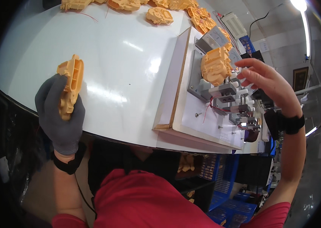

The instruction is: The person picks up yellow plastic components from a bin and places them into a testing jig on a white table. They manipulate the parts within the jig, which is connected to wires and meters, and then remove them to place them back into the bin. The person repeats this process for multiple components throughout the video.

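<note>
My left hand (58,117), in a grey glove, grips a yellow-orange moulded plastic housing (77,78) and keeps it upright on its edge above the left of the white table. A second housing (214,67) of the same colour sits on a grey plate (194,74) of a test fixture to the right. Beside that housing is my bare right hand (265,79), its fingers loosely bent and apart, with nothing visibly held. Its fingertips are close to white-tipped clamps (234,84); whether they touch one cannot be made out.
More housings (159,16) lie along the table's far edge, some with thin red wires. The fixture's raised wooden board (172,95) carries grey blocks, screws and wires. An analogue meter (215,37) stands behind it. Blue crates (225,182) are below the table at right.
</note>
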`<state>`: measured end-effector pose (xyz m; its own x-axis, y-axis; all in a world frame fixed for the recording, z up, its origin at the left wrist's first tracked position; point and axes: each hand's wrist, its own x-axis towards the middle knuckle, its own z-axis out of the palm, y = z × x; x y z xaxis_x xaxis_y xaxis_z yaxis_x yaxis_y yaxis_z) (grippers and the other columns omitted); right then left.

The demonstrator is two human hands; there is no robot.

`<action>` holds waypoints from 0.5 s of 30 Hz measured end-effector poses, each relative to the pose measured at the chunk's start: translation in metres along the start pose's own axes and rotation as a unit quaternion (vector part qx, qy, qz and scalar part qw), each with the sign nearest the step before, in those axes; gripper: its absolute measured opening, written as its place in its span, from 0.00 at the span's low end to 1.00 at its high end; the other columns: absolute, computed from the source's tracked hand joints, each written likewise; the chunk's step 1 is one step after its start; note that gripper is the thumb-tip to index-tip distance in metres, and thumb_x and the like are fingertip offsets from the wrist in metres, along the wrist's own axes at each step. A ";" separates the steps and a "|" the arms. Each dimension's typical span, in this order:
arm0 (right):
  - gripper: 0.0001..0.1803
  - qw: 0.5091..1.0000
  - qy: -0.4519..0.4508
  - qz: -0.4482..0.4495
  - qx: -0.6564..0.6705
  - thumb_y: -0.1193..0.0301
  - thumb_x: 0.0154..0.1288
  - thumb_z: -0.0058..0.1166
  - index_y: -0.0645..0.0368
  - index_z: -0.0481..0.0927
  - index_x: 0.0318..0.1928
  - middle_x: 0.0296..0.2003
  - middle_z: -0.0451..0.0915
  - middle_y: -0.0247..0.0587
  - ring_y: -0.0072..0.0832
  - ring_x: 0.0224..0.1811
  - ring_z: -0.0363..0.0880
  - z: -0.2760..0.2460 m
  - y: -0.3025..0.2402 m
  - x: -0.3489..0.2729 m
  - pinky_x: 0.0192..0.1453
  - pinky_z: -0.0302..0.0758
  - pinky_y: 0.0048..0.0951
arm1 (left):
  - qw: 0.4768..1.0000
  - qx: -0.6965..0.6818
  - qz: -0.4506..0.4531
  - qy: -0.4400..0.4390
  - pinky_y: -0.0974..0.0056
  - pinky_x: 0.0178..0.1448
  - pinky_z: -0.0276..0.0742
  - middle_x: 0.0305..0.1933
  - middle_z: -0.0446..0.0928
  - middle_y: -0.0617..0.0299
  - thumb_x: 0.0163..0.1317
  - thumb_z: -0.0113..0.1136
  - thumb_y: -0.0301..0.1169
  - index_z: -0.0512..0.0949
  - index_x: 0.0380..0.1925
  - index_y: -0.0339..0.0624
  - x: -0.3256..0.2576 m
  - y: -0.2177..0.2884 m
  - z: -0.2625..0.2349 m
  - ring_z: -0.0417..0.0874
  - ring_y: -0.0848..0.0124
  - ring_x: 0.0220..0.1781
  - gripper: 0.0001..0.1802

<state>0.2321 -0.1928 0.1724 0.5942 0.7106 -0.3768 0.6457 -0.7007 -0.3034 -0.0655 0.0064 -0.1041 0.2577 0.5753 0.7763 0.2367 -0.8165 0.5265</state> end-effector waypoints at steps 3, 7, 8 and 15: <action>0.21 0.994 0.006 -0.042 0.102 0.64 0.72 0.58 0.62 0.76 0.59 0.41 0.81 0.35 0.21 0.47 0.77 0.016 0.007 -0.032 0.54 0.73 0.24 | 1.000 0.007 -0.002 -0.003 0.57 0.60 0.77 0.56 0.74 0.52 0.47 0.65 0.16 0.74 0.58 0.40 -0.001 0.001 0.001 0.78 0.56 0.58 0.33; 0.15 0.967 0.096 -0.057 0.228 0.73 0.70 0.56 0.67 0.77 0.54 0.41 0.82 0.40 0.23 0.45 0.80 0.057 0.005 -0.103 0.52 0.75 0.24 | 1.000 -0.009 -0.014 0.006 0.58 0.61 0.76 0.57 0.74 0.51 0.48 0.66 0.16 0.74 0.58 0.37 -0.003 -0.002 0.004 0.78 0.55 0.58 0.32; 0.12 0.956 0.110 -0.064 0.265 0.75 0.70 0.55 0.67 0.78 0.51 0.40 0.82 0.41 0.22 0.42 0.80 0.069 0.014 -0.118 0.48 0.76 0.23 | 0.999 -0.008 -0.037 -0.011 0.59 0.63 0.75 0.57 0.74 0.53 0.51 0.65 0.16 0.72 0.59 0.36 -0.004 -0.001 0.000 0.78 0.58 0.59 0.31; 0.06 0.858 0.227 -0.058 0.457 0.75 0.73 0.50 0.65 0.78 0.40 0.35 0.81 0.39 0.18 0.33 0.75 0.156 0.082 -0.144 0.41 0.72 0.19 | 0.828 -0.400 -0.383 -0.083 0.64 0.65 0.73 0.59 0.73 0.56 0.64 0.56 0.25 0.67 0.62 0.36 0.042 0.061 -0.032 0.76 0.69 0.61 0.26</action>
<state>0.1250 -0.3625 0.0648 0.8108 0.5850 0.0186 0.1902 -0.2333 -0.9536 -0.0704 -0.0211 -0.0285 0.4610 0.8834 0.0846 -0.2895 0.0596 0.9553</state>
